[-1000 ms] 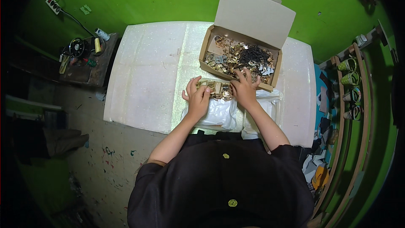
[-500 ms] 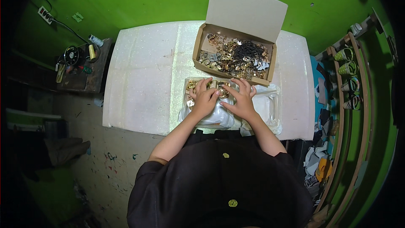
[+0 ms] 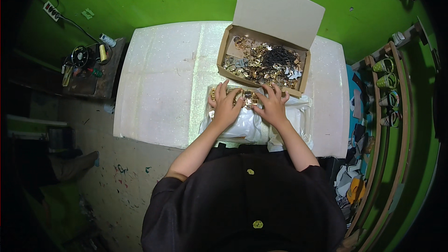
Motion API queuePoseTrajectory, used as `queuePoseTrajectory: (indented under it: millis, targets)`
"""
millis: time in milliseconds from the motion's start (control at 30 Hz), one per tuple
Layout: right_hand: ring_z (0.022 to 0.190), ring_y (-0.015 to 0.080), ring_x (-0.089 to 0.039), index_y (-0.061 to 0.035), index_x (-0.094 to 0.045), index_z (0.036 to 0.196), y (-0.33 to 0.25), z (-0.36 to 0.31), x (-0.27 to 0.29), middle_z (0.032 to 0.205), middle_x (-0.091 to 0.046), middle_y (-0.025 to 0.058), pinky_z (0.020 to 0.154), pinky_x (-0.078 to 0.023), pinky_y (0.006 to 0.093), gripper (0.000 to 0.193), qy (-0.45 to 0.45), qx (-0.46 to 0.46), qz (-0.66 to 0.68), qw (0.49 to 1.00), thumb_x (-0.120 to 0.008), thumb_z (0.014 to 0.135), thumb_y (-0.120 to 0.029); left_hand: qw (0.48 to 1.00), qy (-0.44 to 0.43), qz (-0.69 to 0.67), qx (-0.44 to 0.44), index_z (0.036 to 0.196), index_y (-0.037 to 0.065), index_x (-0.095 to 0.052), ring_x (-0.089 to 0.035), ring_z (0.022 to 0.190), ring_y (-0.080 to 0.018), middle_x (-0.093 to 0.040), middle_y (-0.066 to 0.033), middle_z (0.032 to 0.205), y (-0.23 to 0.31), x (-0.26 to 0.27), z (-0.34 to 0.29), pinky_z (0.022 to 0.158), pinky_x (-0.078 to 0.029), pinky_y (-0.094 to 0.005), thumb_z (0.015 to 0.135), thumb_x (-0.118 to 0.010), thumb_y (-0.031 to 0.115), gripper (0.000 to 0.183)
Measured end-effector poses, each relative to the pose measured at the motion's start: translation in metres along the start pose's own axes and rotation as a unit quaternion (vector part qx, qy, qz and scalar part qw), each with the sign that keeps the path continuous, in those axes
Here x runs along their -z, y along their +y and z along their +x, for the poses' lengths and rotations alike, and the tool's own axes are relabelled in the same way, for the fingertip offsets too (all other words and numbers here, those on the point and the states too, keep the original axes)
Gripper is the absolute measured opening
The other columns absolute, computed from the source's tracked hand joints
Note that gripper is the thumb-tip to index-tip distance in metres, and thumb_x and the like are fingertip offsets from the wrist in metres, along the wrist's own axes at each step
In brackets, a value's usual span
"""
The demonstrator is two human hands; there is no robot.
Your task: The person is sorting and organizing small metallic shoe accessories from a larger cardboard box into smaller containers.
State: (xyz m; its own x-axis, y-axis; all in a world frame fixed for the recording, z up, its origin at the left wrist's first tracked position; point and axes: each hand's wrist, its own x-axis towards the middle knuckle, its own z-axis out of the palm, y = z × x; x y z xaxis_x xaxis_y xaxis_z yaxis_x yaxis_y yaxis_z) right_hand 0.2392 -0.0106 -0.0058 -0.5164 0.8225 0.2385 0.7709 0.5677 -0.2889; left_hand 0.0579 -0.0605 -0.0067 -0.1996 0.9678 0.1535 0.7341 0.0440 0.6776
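Note:
A shallow clear tray (image 3: 208, 97) holding gold-coloured metal buckles (image 3: 250, 99) and a white plastic bag (image 3: 243, 126) lies at the table's near side. My left hand (image 3: 227, 108) rests over the tray's left part, its fingers apart among the gold pieces. On the right edge of the pieces is my right hand (image 3: 274, 108), fingers spread and thumb toward the middle. Some gold pieces show between the two hands; others are covered by my fingers. Just beyond stands an open cardboard box (image 3: 261, 85) full of mixed metal fittings (image 3: 261, 63) and dark chain-like pieces.
A second clear tray lined with white plastic (image 3: 298, 119) lies right of my right hand. All this stands on a glittery white table (image 3: 154, 79). At left is a small dark table (image 3: 88, 86) with thread spools; at right, a wooden rack (image 3: 405, 88) holds sandals.
My right hand has shifted a little to the right, widening the gap over the gold pieces. My left hand's fingers have moved slightly. The whole view has shifted a bit.

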Motion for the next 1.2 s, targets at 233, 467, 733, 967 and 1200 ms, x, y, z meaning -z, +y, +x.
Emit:
queuePoseTrajectory:
  millis: [233, 467, 733, 967, 1200]
  targets:
    - [0.129, 0.029, -0.026, -0.0182, -0.059, 0.115, -0.004, 0.008, -0.008, 0.133, -0.04, 0.0064, 0.096, -0.012, 0.0621, 0.049, -0.026, -0.057, -0.037, 0.997, -0.072, 0.07, -0.032, 0.999, -0.006, 0.024, 0.032, 0.125, 0.012, -0.052, -0.019, 0.133, -0.036, -0.03, -0.0178, 0.141, -0.002, 0.007, -0.001, 0.101, -0.002, -0.0605, 0.081, -0.056, 0.026, 0.046]
    - [0.129, 0.0312, -0.025, -0.021, -0.06, 0.115, -0.006, 0.005, -0.004, 0.133, -0.04, 0.0091, 0.097, -0.01, 0.0617, 0.047, 0.011, -0.05, -0.005, 0.999, -0.071, 0.071, -0.033, 0.999, -0.004, 0.037, 0.007, 0.136, 0.013, -0.039, -0.017, 0.135, -0.0372, -0.027, -0.0185, 0.143, 0.0, 0.007, 0.004, 0.102, -0.002, -0.0598, 0.08, -0.056, 0.025, 0.061]
    - [0.124, 0.0305, -0.034, -0.0197, -0.062, 0.11, 0.005, 0.05, 0.017, 0.126, -0.046, 0.0097, 0.099, -0.014, 0.0565, 0.035, 0.12, -0.022, 0.094, 0.988, -0.066, 0.076, -0.026, 0.985, -0.013, 0.128, -0.113, 0.139, 0.015, -0.035, -0.029, 0.132, -0.0312, -0.034, -0.0139, 0.141, -0.003, 0.021, 0.05, 0.101, -0.013, -0.0626, 0.085, -0.053, 0.026, 0.057]
    - [0.123, 0.0278, -0.036, -0.0133, -0.061, 0.109, 0.024, 0.123, -0.006, 0.122, -0.048, 0.0124, 0.097, -0.02, 0.0599, 0.04, -0.044, 0.017, 0.045, 0.998, -0.068, 0.07, -0.019, 0.964, -0.154, 0.148, -0.162, 0.134, 0.016, -0.042, -0.032, 0.131, -0.026, -0.042, -0.0063, 0.135, -0.012, 0.03, 0.056, 0.098, -0.016, -0.063, 0.086, -0.054, 0.027, 0.051]
    - [0.129, 0.0297, -0.031, -0.0113, -0.059, 0.113, 0.042, 0.162, -0.053, 0.127, -0.045, 0.014, 0.1, -0.018, 0.0619, 0.048, -0.128, 0.035, -0.03, 0.991, -0.07, 0.069, -0.026, 0.957, -0.168, 0.168, -0.168, 0.136, 0.016, -0.039, -0.032, 0.132, -0.0245, -0.04, -0.0076, 0.138, -0.01, 0.033, 0.05, 0.096, -0.023, -0.0611, 0.085, -0.054, 0.035, 0.056]
